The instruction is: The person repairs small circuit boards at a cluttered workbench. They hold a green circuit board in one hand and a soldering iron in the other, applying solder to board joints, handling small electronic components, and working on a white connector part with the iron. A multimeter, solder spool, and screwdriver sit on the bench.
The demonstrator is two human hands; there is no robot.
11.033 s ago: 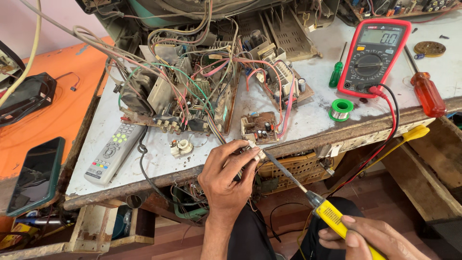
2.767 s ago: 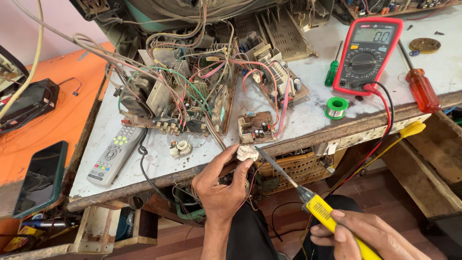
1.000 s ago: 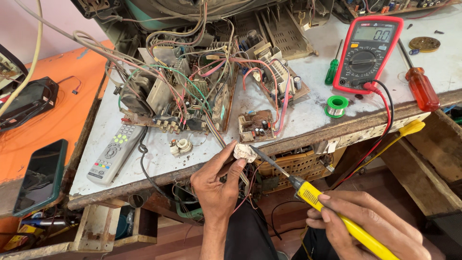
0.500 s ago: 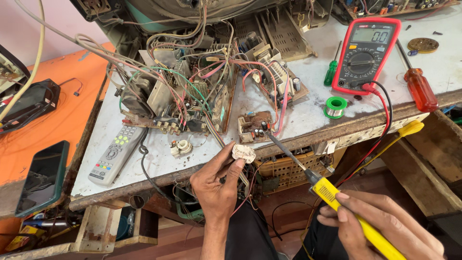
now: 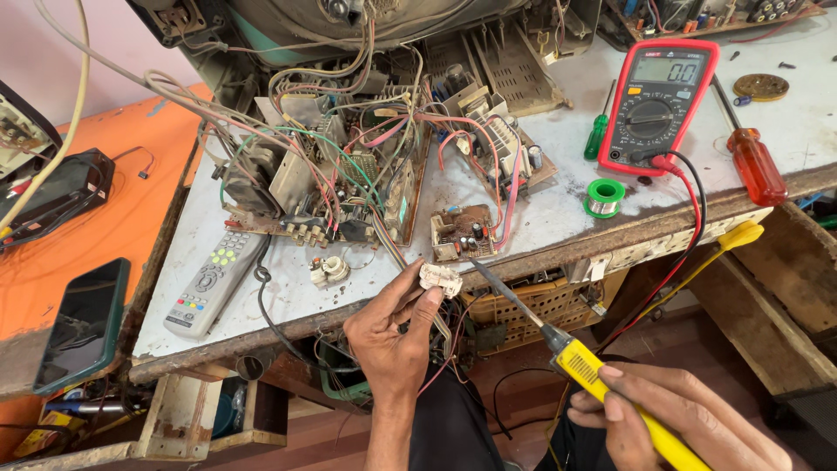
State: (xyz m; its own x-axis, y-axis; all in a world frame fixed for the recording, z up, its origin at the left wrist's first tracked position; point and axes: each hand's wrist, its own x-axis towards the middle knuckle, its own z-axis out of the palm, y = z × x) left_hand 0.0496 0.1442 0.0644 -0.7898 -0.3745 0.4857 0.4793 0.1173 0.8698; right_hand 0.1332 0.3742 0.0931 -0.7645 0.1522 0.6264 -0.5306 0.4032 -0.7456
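Pinching a small, off-white plastic connector block (image 5: 440, 278) between thumb and fingertips, the left hand (image 5: 394, 336) holds it just off the front edge of the scuffed grey workbench (image 5: 558, 214), thin wires trailing below. The right hand (image 5: 689, 423) is wrapped around the yellow-handled soldering iron (image 5: 602, 384), its dark metal tip close beside the block. A bare green circuit board (image 5: 462, 231) lies just behind.
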